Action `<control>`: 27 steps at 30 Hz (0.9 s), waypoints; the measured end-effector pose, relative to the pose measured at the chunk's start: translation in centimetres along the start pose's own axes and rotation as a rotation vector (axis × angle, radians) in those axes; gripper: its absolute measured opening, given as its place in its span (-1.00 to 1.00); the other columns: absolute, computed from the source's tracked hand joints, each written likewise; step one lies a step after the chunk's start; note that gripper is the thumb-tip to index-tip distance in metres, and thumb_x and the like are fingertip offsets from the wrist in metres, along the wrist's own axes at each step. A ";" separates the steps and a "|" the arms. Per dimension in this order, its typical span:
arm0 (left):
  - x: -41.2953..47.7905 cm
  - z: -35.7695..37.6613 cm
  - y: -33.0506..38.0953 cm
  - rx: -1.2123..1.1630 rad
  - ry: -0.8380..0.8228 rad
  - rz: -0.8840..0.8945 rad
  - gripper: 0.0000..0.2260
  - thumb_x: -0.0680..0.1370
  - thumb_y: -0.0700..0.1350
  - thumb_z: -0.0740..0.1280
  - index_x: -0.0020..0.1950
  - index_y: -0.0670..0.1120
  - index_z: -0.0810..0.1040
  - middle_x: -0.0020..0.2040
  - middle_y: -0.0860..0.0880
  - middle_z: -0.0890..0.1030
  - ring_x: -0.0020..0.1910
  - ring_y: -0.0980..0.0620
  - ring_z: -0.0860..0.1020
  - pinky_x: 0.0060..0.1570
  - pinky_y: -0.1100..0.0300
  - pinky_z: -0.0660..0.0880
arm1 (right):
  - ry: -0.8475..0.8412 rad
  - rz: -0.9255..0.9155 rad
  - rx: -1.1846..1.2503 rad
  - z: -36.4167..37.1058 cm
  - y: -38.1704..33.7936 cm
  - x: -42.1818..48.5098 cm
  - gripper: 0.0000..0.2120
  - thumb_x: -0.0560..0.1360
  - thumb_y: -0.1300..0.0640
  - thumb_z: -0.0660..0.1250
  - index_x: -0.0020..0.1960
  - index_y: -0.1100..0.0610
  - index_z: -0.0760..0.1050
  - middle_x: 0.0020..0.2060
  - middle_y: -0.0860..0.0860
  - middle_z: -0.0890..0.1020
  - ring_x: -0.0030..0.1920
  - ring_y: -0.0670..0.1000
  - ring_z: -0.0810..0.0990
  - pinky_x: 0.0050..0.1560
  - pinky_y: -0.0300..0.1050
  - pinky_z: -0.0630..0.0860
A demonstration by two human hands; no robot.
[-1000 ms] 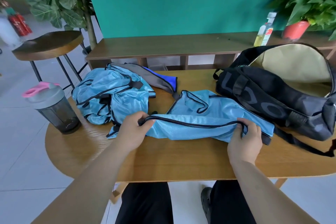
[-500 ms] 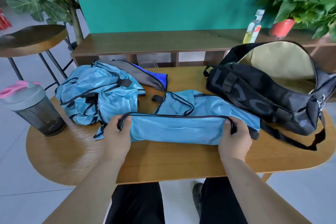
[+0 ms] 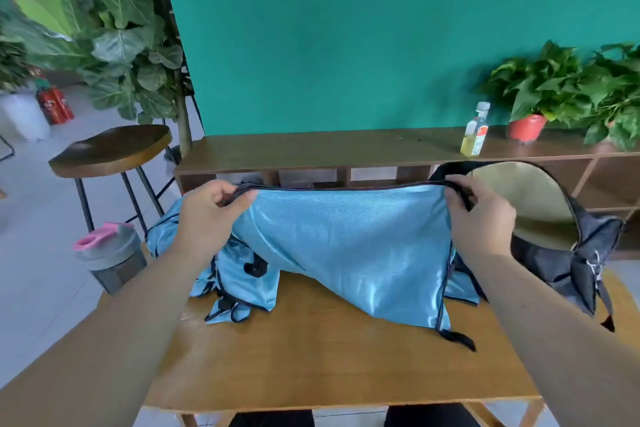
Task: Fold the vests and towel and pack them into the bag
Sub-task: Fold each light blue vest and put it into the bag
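Now vest [image 3: 349,246] stretched between left hand [image 3: 207,218], right hand [image 3: 481,218].

Bright, even daylight, strongest at the left over the pale floor [image 3: 31,274]. The satin vest [image 3: 360,250] shows white sheen and casts a soft shadow on the table [image 3: 311,364]. The leaves [image 3: 104,28] at upper left are blurred, and lines bow near the frame's edges.

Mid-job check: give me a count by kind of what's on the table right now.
Light blue vest, held up by left hand and right hand: 1
Crumpled light blue vest pile (pieces cannot be told apart): 1
Black bag, open: 1
Shaker bottle, pink lid: 1
Total: 4
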State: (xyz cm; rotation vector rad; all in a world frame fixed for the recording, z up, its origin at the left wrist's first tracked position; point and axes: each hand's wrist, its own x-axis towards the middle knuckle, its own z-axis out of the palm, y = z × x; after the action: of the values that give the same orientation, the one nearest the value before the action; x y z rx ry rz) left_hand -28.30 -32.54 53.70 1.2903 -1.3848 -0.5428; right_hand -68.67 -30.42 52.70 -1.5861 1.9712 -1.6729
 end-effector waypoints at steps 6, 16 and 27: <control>4.3 -2.8 5.6 0.059 -0.175 -0.008 -0.73 0.58 0.11 0.48 0.02 -0.10 0.71 -0.08 -0.22 0.67 -0.12 0.02 0.53 -0.07 0.11 0.45 | -0.021 -0.141 -0.031 -4.6 -6.2 6.9 -0.82 0.58 0.08 0.49 0.18 -0.02 0.70 -0.06 -0.12 0.69 -0.02 -0.06 0.62 0.11 -0.18 0.46; 7.1 -5.6 13.3 -0.076 0.017 0.147 -0.82 0.56 -0.03 0.53 0.05 -0.13 0.73 0.02 -0.08 0.76 0.03 0.00 0.69 0.19 -0.04 0.59 | 0.020 -0.286 -0.073 -9.0 -11.8 10.1 -0.74 0.63 0.19 0.39 0.28 -0.01 0.66 0.07 -0.03 0.73 0.08 0.06 0.67 0.20 -0.03 0.58; 7.4 -7.6 16.5 -0.041 0.116 0.288 -0.80 0.59 0.02 0.50 -0.05 -0.12 0.70 -0.18 -0.15 0.67 -0.23 0.08 0.51 -0.13 0.13 0.40 | 0.087 -0.345 -0.050 -10.2 -15.0 10.2 -0.79 0.66 0.16 0.38 0.28 0.04 0.62 -0.07 -0.05 0.68 -0.08 -0.02 0.61 0.04 -0.17 0.48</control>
State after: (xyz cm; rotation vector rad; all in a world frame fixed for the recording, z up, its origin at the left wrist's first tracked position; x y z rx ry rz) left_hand -26.30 -31.72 73.17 1.0490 -1.4239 -0.2933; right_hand -70.54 -28.94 73.36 -1.9990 1.8745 -1.8494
